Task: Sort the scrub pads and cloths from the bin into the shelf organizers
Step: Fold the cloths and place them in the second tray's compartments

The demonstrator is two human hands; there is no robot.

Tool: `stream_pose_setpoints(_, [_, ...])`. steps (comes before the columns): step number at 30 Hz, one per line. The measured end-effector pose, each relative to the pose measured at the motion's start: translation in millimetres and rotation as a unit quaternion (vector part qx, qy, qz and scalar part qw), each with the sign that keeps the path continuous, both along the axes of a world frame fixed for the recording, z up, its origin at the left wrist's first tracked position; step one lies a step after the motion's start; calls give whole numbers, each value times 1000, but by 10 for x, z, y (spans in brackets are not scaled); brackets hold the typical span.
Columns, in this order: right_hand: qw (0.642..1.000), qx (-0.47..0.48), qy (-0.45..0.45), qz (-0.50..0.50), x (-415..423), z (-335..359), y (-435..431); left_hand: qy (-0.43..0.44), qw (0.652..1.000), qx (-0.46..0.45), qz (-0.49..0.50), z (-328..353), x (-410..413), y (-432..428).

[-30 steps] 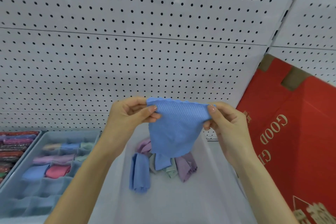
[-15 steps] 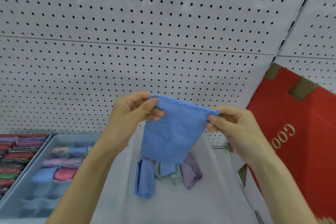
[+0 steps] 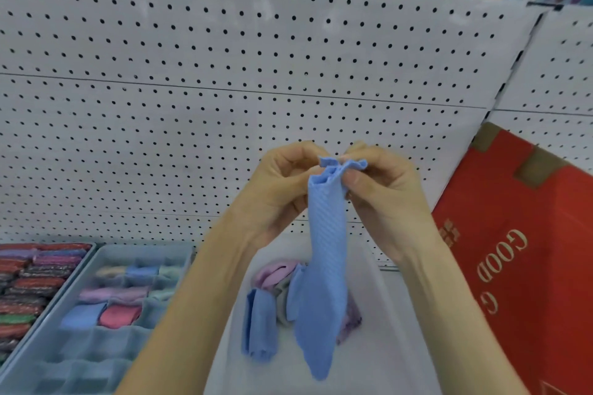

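A blue textured cloth point(image 3: 325, 253) hangs folded lengthwise above the white bin point(image 3: 394, 346). My left hand point(image 3: 279, 189) and my right hand point(image 3: 382, 189) pinch its top edge together, fingertips almost touching. Inside the bin lie another blue cloth point(image 3: 258, 324), a pink one point(image 3: 272, 272) and a purple one point(image 3: 351, 321), partly hidden behind the hanging cloth. Left of the bin, a grey-blue divided organizer point(image 3: 106, 346) holds folded cloths in its rear cells. A second tray point(image 3: 35, 285) at the far left is packed with sparkly scrub pads.
A white pegboard wall point(image 3: 224, 90) backs the shelf. A red cardboard box point(image 3: 526, 266) with gold lettering leans at the right, close to my right forearm. Packaged goods sit on the shelf above the pegboard.
My hands have come together, folding the blue cloth from spread wide into a narrow hanging strip. The view has tilted upward a little.
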State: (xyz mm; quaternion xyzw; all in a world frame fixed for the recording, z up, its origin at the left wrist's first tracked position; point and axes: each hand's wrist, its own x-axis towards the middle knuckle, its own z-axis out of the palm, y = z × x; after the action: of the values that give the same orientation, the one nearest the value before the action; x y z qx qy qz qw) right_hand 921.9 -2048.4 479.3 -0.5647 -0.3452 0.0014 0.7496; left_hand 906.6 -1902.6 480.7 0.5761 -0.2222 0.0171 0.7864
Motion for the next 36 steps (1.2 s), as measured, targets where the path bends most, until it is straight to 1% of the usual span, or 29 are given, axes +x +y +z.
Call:
stream_pose_setpoints(3, [1000, 6, 9, -6, -24, 1, -15, 2, 1000, -6, -18, 8, -23, -59])
stream_pose_setpoints(6, [1000, -20, -2, -2, -14, 12, -39, 7, 999, -9, -36, 15, -13, -76])
stream_pose_setpoints(8, [1000, -31, -4, 0, -6, 17, -64, 12, 1000, 5, -26, 5, -6, -102])
stream_pose_setpoints(11, [999, -39, 11, -6, -15, 8, -78, 39, 999, -15, -22, -26, -6, -135])
stream_pose_setpoints(13, [998, -43, 22, -28, 7, -17, -84, 61, 998, -22, -5, -69, 14, -147])
stream_pose_setpoints(15, [997, -42, 33, -50, 37, -37, -88, 69, 997, 2, 23, -102, -3, -173])
stream_pose_setpoints(17, [996, -47, 39, -69, 55, -35, -86, 90, 995, 5, 39, -153, -7, -168])
stream_pose_setpoints(20, [990, -46, 53, -121, 82, -8, -78, 122, 991, -51, 34, -216, 27, -141])
stream_pose_setpoints(22, [985, -32, 70, -157, 98, 22, -70, 98, 994, -33, 29, -279, 67, -120])
stream_pose_setpoints(25, [979, -27, 80, -186, 104, 41, -61, 58, 998, 13, 28, -347, 90, -125])
stream_pose_setpoints(30, [972, -19, 59, -225, 114, 69, -58, 74, 996, 40, 38, -438, 132, -191])
stream_pose_setpoints(34, [969, -15, 65, -237, 110, 75, -20, 63, 996, 37, 50, -476, 141, -310])
stream_pose_setpoints(36, [972, -15, 56, -228, 113, 82, -28, 61, 997, 25, 38, -482, 136, -320])
